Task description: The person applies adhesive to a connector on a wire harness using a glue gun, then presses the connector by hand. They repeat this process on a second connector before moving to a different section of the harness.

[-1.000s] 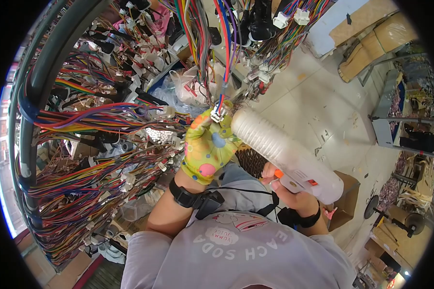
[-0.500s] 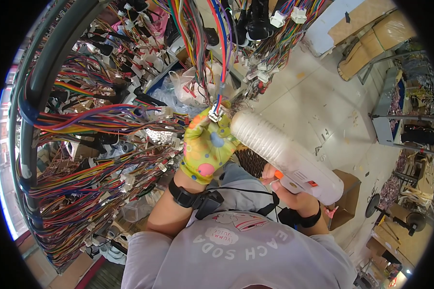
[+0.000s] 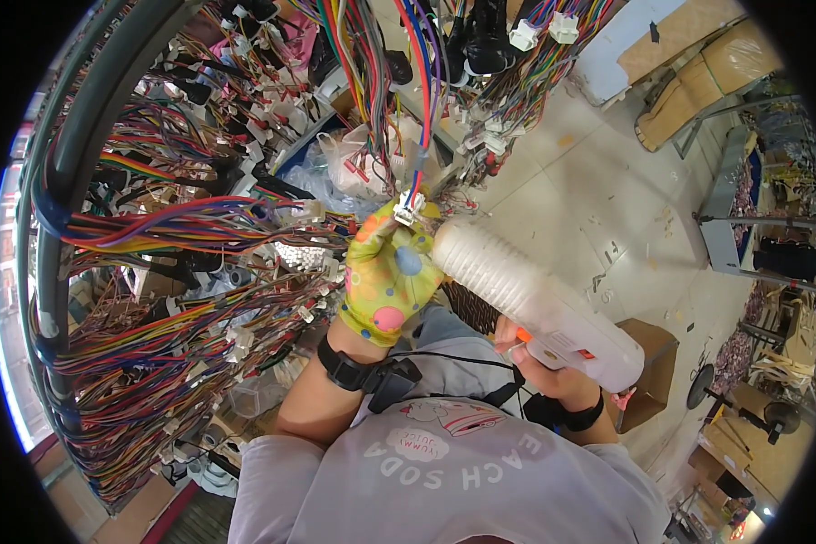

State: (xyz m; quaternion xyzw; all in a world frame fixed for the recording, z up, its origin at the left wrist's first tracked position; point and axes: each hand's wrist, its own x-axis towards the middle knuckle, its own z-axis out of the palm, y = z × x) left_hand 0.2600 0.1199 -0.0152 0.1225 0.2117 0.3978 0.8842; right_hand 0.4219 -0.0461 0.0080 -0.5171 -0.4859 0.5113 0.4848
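My left hand [image 3: 392, 281], in a yellow glove with coloured dots, is closed with a white wire connector [image 3: 408, 209] pinched at its fingertips. Red, blue and purple wires [image 3: 422, 118] run up from that connector. My bare right hand [image 3: 553, 370] grips a white gun-shaped tool [image 3: 535, 295] with a ribbed barrel, a red switch and an orange part by my fingers. The blunt front of its barrel points up and left, close beside the gloved fingers and just below the connector. Its tip is partly hidden, so I cannot tell whether it touches anything.
Bundles of coloured wires [image 3: 181, 222] hang from a dark curved metal frame [image 3: 59, 181] on the left. More wire bundles [image 3: 358, 72] hang ahead. A cardboard box [image 3: 648, 376] stands right of the tool, on the tiled floor [image 3: 598, 208]. Shelving [image 3: 762, 227] lines the far right.
The connector and wires have shifted slightly, the connector turning a little in my left fingertips. The white tool has moved slightly downward at its front. Both hands keep their hold.
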